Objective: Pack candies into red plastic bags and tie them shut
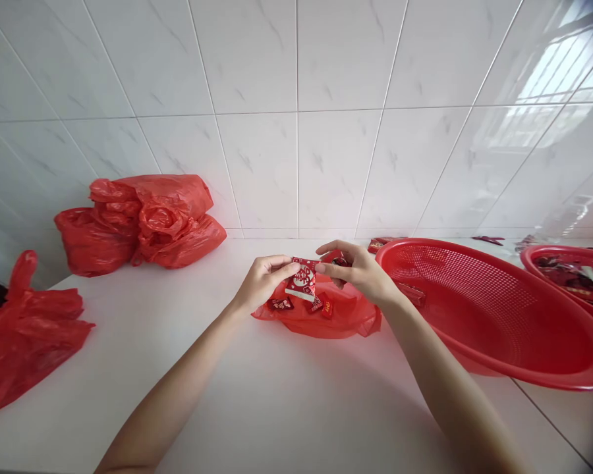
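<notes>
Over a spread red plastic bag [346,319], my left hand [267,280] pinches the left upper edge of a small red candy packet [302,282] with white printing and a pale lower edge. The thumb of my right hand [358,271] meets the packet's upper right corner, its fingers curled. A red and dark wrapped piece [340,258] shows at those fingers; whether they grip it or it lies behind them I cannot tell. Below the packet, a dark red wrapped candy [281,304] and a bright red one [327,308] lie on the bag.
On the right stands a big red plastic basket [474,355] with a red packet [411,293] inside. Beyond it, another red basket [534,253] holds many wrapped pieces. Filled red bags [143,224] sit against the tiled wall [257,164]; another red bag [29,336] lies far left.
</notes>
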Demonstrator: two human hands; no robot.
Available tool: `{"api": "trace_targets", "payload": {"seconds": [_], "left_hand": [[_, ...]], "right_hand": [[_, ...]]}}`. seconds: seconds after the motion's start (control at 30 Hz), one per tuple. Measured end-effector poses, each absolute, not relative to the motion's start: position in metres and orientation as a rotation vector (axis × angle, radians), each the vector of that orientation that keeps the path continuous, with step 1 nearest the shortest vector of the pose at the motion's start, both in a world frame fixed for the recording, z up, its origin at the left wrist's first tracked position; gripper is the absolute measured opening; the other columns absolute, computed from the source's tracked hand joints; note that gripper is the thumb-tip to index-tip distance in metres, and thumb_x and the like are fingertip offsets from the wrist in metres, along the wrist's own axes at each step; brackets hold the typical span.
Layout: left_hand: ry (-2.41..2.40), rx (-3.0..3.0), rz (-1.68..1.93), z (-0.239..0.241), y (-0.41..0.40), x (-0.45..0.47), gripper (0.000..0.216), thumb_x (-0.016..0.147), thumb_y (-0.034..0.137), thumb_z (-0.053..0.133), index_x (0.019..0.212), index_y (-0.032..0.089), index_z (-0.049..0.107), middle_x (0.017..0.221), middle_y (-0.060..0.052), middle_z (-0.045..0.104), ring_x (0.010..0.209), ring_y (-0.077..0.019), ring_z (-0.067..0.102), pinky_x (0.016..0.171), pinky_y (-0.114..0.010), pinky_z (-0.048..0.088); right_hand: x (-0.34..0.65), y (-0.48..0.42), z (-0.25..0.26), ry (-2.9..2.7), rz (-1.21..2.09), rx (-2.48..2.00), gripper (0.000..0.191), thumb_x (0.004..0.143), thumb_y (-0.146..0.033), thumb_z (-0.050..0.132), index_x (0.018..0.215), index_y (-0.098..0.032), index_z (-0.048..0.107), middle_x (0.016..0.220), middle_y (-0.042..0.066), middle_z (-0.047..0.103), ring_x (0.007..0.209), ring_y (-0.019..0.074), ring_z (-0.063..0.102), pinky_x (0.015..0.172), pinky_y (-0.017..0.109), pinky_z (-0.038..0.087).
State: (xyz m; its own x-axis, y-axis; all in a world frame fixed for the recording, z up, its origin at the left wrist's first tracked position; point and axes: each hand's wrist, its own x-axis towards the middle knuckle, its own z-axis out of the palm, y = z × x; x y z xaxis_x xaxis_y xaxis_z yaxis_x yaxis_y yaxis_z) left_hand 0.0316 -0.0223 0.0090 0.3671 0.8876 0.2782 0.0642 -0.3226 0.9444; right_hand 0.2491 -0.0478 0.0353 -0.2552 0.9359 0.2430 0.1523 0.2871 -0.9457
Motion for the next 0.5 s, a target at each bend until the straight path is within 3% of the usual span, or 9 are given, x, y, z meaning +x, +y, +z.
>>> {"api": "trace_targets", "payload": {"seconds": [0.3,0.5], "left_hand": [[0.873,1.745,1.064,0.0062,-0.0227,0.0324,0.032,0.083,0.044,0.066,0.080,0.013,0.075,0.076,-0.005,0.070,0.073,-0.0190,0.062,0.068,-0.028,0.049],[0.801,1.739,0.999,0.0050,-0.0246,0.0364,0.032,0.087,0.044,0.062,0.092,0.015,0.074,0.083,-0.005,0.071,0.077,-0.0183,0.064,0.069,-0.027,0.050]], "right_hand": [[0.2481,-0.0456,0.0309,-1.779,1.164,-1.016,0.036,0.071,-0.045,0.079,0.092,-0.017,0.067,0.059,-0.005,0.053,0.050,0.0079,0.045,0.046,0.022,0.038],[0.2535,-0.0464,0.0337,-1.779,1.187,-1.079,0.045,0.075,-0.047,0.075,0.107,-0.016,0.069,0.059,-0.003,0.054,0.053,0.0103,0.049,0.051,0.025,0.042]]}}
